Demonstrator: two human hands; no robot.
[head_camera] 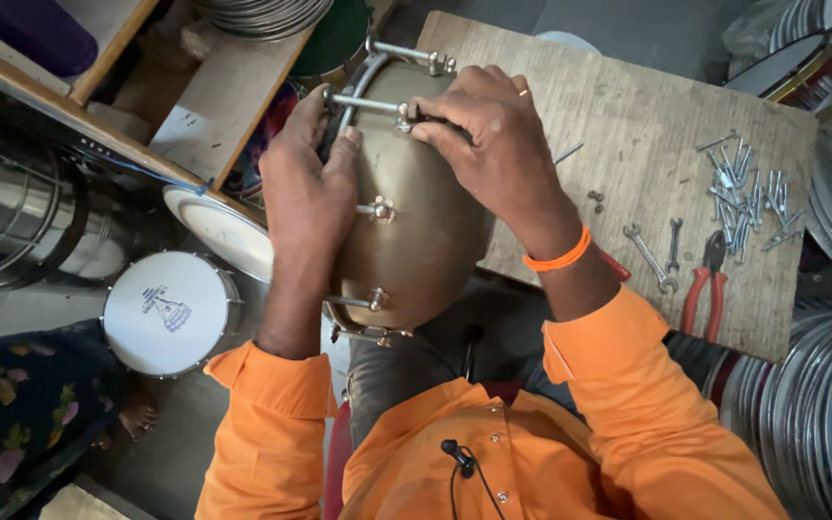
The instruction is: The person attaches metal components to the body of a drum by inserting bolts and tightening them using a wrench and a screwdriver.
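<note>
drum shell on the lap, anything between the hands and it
Nothing visible: the left hand rests flat on the brass drum shell, and the right hand grips the tension rod on its side.

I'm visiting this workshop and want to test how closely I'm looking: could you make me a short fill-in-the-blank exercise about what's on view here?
1. Both hands, left hand and right hand, rest on a brass-coloured ____ shell.
2. The pliers on the wooden board have ____ handles.
3. The band on the right wrist is ____.
4. Beside the pliers lie two small ____.

Missing words: drum; red; orange; spanners
</note>
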